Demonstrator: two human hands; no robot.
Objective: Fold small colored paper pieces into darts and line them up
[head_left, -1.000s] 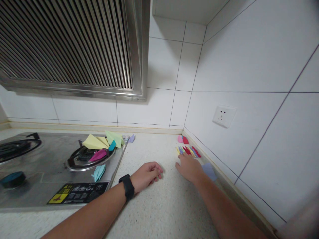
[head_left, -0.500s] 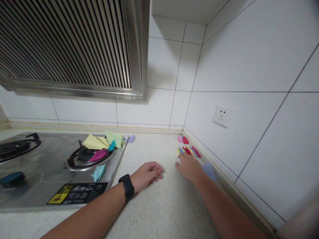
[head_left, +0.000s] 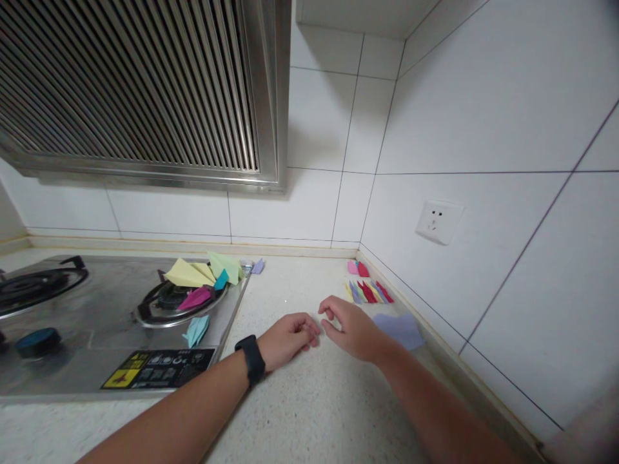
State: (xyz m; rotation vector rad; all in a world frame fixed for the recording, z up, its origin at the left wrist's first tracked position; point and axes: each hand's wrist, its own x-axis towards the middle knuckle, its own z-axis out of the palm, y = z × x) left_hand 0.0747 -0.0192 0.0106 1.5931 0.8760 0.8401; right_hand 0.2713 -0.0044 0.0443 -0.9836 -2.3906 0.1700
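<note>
My left hand (head_left: 290, 335), with a black watch on its wrist, rests loosely curled on the counter; nothing shows in its fingers. Close beside it, my right hand (head_left: 352, 328) is half curled, with a gap between thumb and forefinger and nothing visible in it. Beyond the right hand is a row of small folded papers (head_left: 369, 292) in red, yellow, green and purple. A flat purple paper sheet (head_left: 402, 330) lies partly behind the right wrist. Farther back sit small pink (head_left: 353, 267) and red (head_left: 363, 269) folded papers, with a bit of teal between them.
At left, a gas stove (head_left: 116, 283) carries yellow (head_left: 189, 273), pale green (head_left: 227, 265), magenta (head_left: 195, 298) and light blue (head_left: 196, 330) folded papers. A purple folded paper (head_left: 258, 266) lies by its corner. A range hood (head_left: 145, 174) hangs above; tiled walls meet at the right.
My right hand has drawn back from the row of folded papers, leftward and nearer to my left hand. More of the row and the purple sheet shows. The left hand stays in place.
</note>
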